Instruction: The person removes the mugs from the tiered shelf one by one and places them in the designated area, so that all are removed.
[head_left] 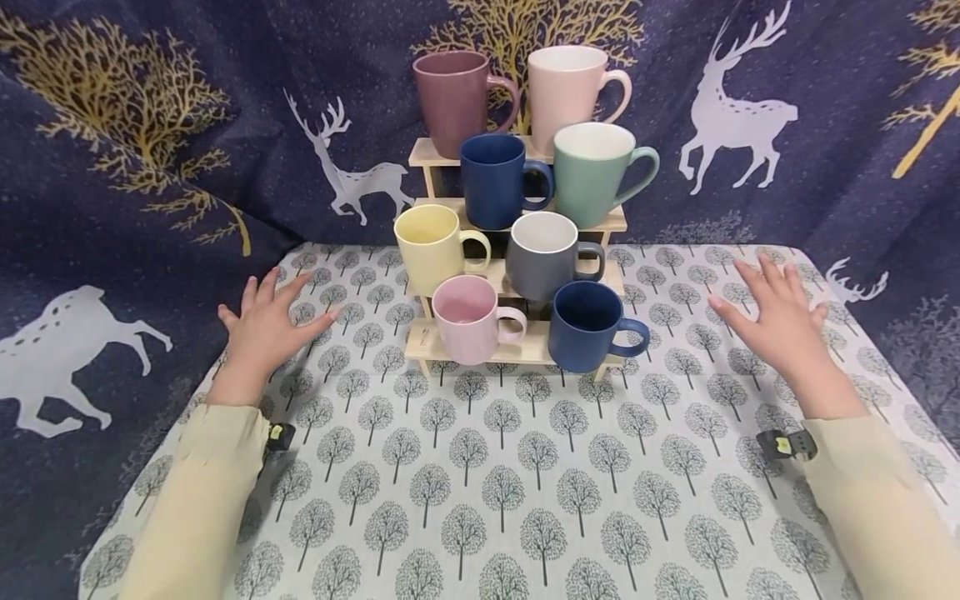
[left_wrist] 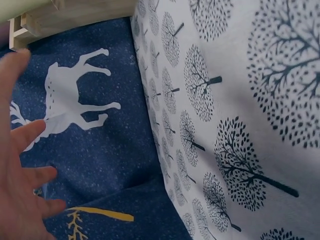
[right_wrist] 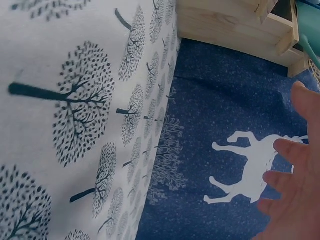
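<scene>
My left hand [head_left: 266, 329] is held with spread fingers over the left side of the table, touching no mug. On the opposite side, my right hand [head_left: 783, 321] has its fingers spread too and holds nothing. Between them stands a stepped wooden rack [head_left: 525, 352] with mugs on its tiers. The top tier bears a plum mug [head_left: 453, 104] and a pale pink mug [head_left: 562, 96]. Below are a blue mug [head_left: 492, 183] and a green mug [head_left: 588, 179], then a yellow mug [head_left: 431, 254] and a grey mug [head_left: 542, 262]. A pink mug [head_left: 467, 321] and a navy mug [head_left: 581, 329] occupy the lowest tier.
A white cloth with a tree print [head_left: 502, 492] covers the table. Behind it hangs a dark blue curtain [head_left: 262, 50] with deer and golden trees. In both wrist views, the rack's wooden side [right_wrist: 225, 25] shows near the upper edge.
</scene>
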